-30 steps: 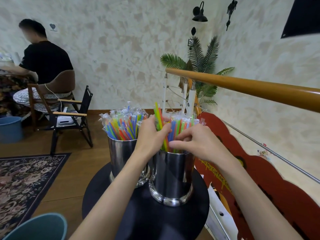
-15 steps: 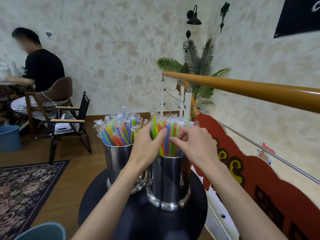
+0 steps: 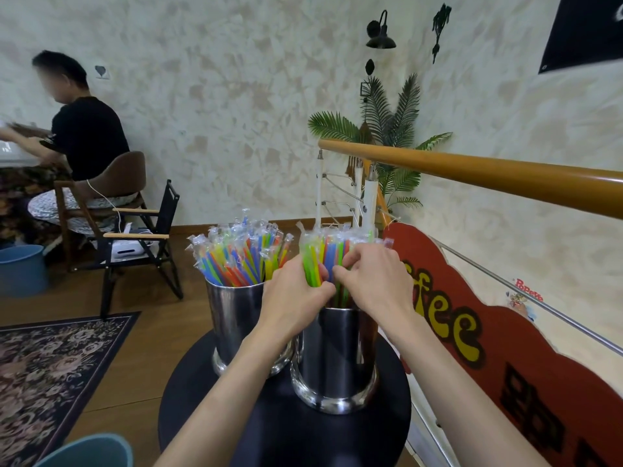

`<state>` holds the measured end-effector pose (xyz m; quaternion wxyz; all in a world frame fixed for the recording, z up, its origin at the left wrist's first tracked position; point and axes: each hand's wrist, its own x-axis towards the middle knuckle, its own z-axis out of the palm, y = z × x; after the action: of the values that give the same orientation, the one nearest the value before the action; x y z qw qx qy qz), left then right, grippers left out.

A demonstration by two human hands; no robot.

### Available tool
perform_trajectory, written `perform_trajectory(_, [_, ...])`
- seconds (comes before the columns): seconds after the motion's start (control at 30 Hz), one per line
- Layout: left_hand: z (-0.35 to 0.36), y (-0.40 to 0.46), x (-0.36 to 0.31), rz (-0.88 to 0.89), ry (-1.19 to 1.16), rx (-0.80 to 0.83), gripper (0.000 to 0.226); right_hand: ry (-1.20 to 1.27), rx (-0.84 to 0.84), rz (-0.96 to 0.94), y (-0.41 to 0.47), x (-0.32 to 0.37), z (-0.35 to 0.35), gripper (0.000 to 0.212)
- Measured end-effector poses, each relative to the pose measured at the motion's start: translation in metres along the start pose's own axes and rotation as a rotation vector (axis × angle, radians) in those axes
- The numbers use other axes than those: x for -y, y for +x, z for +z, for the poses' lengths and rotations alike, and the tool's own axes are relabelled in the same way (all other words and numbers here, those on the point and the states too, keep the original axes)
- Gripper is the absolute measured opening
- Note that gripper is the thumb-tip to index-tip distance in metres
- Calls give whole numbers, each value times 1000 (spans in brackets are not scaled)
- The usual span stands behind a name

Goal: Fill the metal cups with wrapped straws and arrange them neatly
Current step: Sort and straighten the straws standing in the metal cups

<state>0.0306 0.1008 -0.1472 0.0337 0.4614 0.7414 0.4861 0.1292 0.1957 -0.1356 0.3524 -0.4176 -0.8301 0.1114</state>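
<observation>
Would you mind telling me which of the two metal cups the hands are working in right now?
The nearer, right-hand shiny metal cup: both hands grip its wrapped coloured straws, while the farther left cup stands untouched.

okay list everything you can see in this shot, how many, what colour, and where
metal cups: 2, shiny silver, side by side on the round table, one nearer and to the right
wrapped straws: two bunches, too many to count, green, blue, orange, yellow and red in clear wrappers, standing in the cups
round table: 1, black, bottom centre
handrail: 1, orange-brown wood, running right
red sign: 1, red with yellow letters, below the handrail
palm plant: 1, green, in the far corner
folding chair: 1, black with wooden arms, left of the cups
seated person: 1, black shirt, far left
rug: 1, dark floral, lower left
blue bins: 2, far left and bottom left
left hand: grips straws in the nearer cup
right hand: grips the same bunch
</observation>
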Motion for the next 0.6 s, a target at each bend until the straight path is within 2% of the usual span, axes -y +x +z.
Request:
perform_trajectory(0.07, [0,-1,0,-6,-7,-13,21,104,23,29,-1,-2,-7,21])
perform_trajectory(0.17, [2,0,0,-8,-10,-16,19,111,12,41,-4,-11,-18,22])
perform_trajectory(0.3, [5,3,2,-11,17,-10,6,3,6,46,-7,-19,-21,24])
perform_trajectory(0.43, [4,2,2,-33,-8,9,16,-68,4,41,-6,-15,-15,14])
perform_trajectory(0.53, [2,1,1,-43,-51,31,9,-174,-38,34,-7,-11,-10,27])
perform_trajectory(0.6, [2,2,2,-39,-66,39,14,-246,-75,28,-8,-9,-7,35])
